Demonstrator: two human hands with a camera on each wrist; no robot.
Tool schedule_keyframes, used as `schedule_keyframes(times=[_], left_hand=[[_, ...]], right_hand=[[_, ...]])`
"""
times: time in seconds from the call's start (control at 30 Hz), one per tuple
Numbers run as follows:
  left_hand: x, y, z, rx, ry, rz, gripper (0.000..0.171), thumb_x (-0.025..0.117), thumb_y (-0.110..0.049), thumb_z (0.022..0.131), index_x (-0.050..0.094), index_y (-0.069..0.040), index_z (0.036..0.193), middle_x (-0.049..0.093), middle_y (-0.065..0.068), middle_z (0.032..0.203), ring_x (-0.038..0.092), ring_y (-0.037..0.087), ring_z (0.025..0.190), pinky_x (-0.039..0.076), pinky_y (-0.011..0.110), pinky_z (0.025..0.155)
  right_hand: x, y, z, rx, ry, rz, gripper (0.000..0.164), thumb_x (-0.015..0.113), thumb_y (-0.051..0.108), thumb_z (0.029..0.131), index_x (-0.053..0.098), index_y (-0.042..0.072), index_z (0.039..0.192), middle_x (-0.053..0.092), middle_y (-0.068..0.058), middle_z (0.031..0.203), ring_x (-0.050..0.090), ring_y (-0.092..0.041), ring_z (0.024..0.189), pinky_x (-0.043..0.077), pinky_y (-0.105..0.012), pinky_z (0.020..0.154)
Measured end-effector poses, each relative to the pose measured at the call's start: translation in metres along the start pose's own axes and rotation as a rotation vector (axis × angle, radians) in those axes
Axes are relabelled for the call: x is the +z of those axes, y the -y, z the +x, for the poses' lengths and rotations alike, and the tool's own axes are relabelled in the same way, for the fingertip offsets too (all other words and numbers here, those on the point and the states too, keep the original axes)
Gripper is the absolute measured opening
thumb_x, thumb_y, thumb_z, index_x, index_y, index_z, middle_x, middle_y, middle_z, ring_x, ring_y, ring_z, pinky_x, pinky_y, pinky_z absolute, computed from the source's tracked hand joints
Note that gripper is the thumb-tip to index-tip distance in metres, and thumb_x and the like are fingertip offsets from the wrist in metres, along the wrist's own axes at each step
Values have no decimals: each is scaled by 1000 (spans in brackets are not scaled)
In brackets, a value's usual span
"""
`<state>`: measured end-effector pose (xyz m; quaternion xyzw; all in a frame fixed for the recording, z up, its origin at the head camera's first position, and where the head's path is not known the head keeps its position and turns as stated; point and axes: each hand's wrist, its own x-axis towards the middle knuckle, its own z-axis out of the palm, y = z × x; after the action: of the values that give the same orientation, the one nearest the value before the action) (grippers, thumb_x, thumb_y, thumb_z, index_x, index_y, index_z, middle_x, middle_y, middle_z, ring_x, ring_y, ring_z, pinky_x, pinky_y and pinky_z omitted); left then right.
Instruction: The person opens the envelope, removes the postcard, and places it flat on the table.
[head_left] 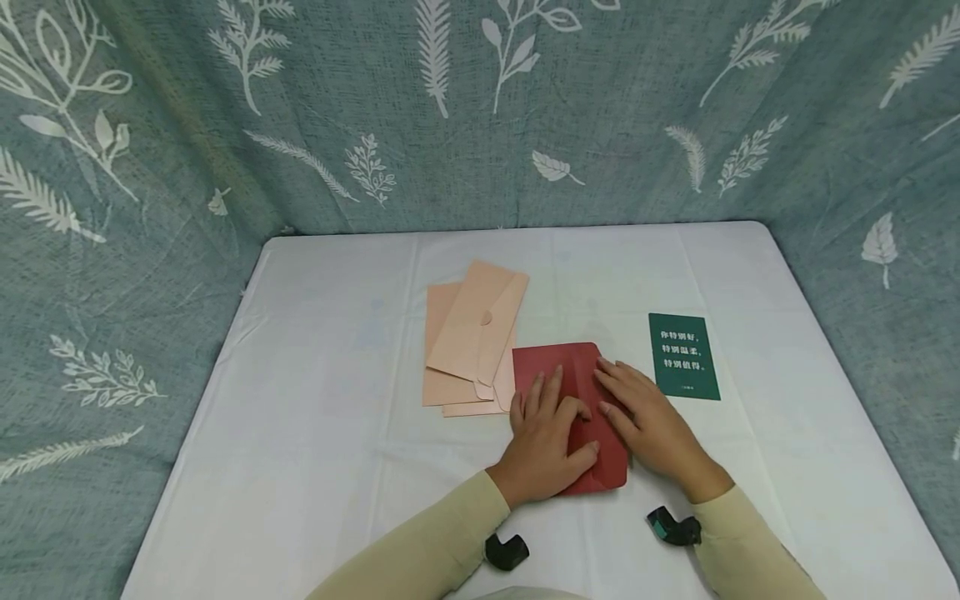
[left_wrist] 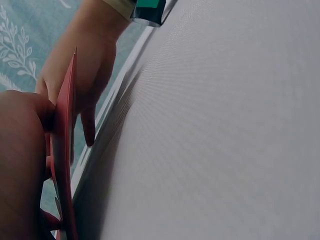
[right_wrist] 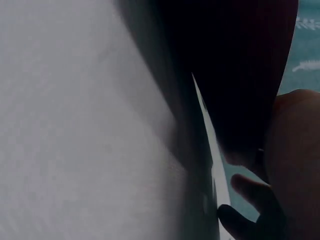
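Note:
A red envelope (head_left: 534, 360) lies on the white table, its long sides pointing away from me. My left hand (head_left: 542, 446) rests across its middle, fingers spread and thumb out to the right. Along its right side, my right hand (head_left: 651, 421) touches the edge with extended fingertips. Edge-on in the left wrist view, the red envelope (left_wrist: 64, 115) has the left hand (left_wrist: 20, 155) against one face and the right hand (left_wrist: 80, 60) beyond it. The right wrist view is dark, with fingers (right_wrist: 252, 207) low at the right.
Several pale pink envelopes (head_left: 480, 321) overlap in a pile to the left, their lower right corner near the red one. A green card (head_left: 684, 357) with white writing lies at the right. Leaf-patterned curtains (head_left: 480, 167) hang behind the table (head_left: 300, 375) and at both sides.

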<state>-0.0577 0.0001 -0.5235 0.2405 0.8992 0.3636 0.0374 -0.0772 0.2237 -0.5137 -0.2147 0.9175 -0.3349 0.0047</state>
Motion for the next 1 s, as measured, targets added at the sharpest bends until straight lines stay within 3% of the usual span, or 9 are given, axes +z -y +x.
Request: schedule_keyframes(times=[0.2, 0.43, 0.7, 0.87, 1.0], left_hand=[[0, -1, 0, -8, 11, -7, 31, 68, -37, 100, 63, -19, 124, 19, 21, 177, 13, 45, 162, 10, 78, 118], [-2, -2, 1, -30, 22, -31, 42, 68, -40, 100, 60, -15, 133, 20, 21, 177, 14, 44, 162, 11, 77, 118], [-10, 0, 1, -72, 4, -180, 42, 70, -41, 102, 59, -13, 132, 22, 18, 177, 15, 38, 162, 9, 71, 121], [-24, -1, 3, -98, -3, -298, 42, 65, -44, 106, 58, -10, 130, 25, 17, 176, 20, 36, 161, 10, 68, 121], [-38, 1, 8, -128, -1, -433, 53, 56, -48, 111, 56, -5, 142, 33, 16, 173, 28, 31, 159, 17, 64, 123]], right_hand=[[5, -1, -1, -2, 88, -68, 55, 69, 12, 107, 54, 2, 159, 41, -13, 170, 28, -41, 159, 30, -70, 118], [5, -3, -3, 24, 120, -71, 56, 68, 13, 108, 52, 3, 160, 40, -13, 171, 25, -40, 161, 27, -70, 119], [4, -7, -4, 36, 121, -22, 57, 69, 14, 108, 51, 5, 162, 39, -11, 172, 23, -39, 161, 25, -71, 120], [4, -8, -3, 35, 128, -12, 58, 69, 16, 109, 51, 6, 163, 38, -10, 173, 22, -38, 162, 25, -71, 120], [3, -9, -2, 34, 125, -1, 57, 69, 15, 108, 51, 6, 162, 39, -11, 173, 22, -39, 162, 25, -71, 120]])
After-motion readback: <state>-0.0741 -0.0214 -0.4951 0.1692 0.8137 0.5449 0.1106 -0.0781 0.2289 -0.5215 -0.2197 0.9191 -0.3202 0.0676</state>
